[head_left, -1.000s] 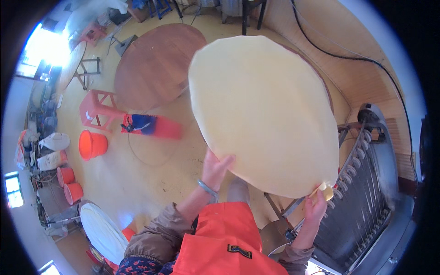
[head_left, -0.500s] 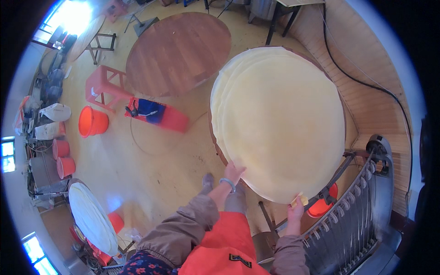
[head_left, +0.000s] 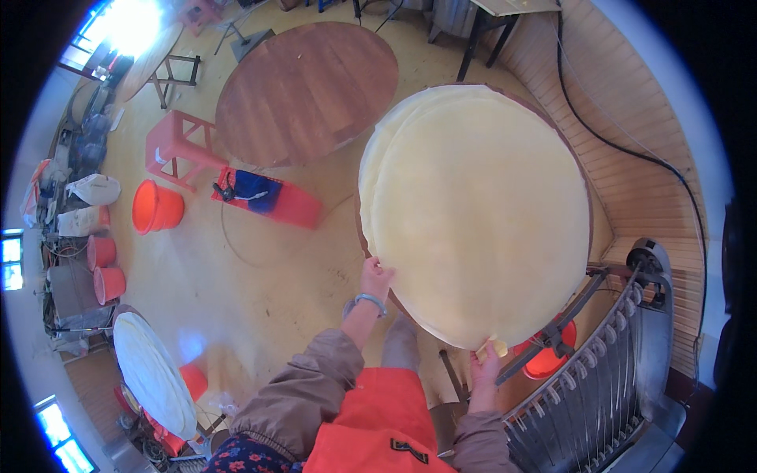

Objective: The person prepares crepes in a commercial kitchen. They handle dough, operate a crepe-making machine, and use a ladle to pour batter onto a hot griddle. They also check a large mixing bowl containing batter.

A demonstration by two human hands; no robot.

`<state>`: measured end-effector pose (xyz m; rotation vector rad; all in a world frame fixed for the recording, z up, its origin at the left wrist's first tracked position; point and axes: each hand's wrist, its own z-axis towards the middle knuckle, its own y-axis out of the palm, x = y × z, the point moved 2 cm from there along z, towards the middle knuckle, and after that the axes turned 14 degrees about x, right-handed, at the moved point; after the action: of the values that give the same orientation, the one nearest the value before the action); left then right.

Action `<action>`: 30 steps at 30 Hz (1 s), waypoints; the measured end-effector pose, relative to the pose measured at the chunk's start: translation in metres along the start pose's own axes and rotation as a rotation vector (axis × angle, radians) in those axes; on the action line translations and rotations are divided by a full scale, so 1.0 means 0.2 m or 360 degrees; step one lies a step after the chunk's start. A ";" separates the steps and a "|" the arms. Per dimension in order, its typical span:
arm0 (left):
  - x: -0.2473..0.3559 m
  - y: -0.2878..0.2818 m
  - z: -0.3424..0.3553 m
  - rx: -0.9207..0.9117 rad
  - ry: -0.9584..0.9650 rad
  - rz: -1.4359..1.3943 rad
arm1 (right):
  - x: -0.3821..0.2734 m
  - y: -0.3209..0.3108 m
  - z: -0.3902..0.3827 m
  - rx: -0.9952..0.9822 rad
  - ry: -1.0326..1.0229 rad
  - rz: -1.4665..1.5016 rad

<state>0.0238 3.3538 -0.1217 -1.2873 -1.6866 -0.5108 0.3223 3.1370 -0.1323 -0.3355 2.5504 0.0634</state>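
The round pale sheet [head_left: 481,213] lies in front of you, spread over other sheets [head_left: 371,177] whose edges show at its upper left; the pile sits on a round brown table [head_left: 544,113] with a thin rim visible around it. Your left hand [head_left: 377,277], with a bracelet [head_left: 371,303] at the wrist, is at the pile's lower left edge, fingers curled together; you cannot tell from here whether that grip has the edge. Your right hand's grip [head_left: 486,365] is narrow, pinching a small yellowish piece [head_left: 495,348] at the near edge; whether that is a fold of the sheet or separate is unclear. To your right stands a metal machine [head_left: 579,402] with a row of pale rings, with a red bucket [head_left: 544,364] near it. A bare brown round tabletop [head_left: 307,91] is beyond the pile, to its left.
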 end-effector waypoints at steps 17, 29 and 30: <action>-0.09 0.01 0.09 0.0548 0.0176 0.0426 | 0.10 -0.02 0.00 0.0059 0.0306 0.0144; -0.05 0.00 0.12 0.0331 -0.0285 0.0345 | 0.09 -0.02 0.03 0.0085 0.0401 0.0161; -0.04 0.00 0.11 0.0366 -0.0220 0.0314 | 0.09 -0.02 0.02 0.0107 0.0401 0.0160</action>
<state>0.0160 3.3665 -0.1388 -1.3246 -1.6534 -0.1095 0.3115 3.1297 -0.1458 -0.1990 2.8103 -0.0289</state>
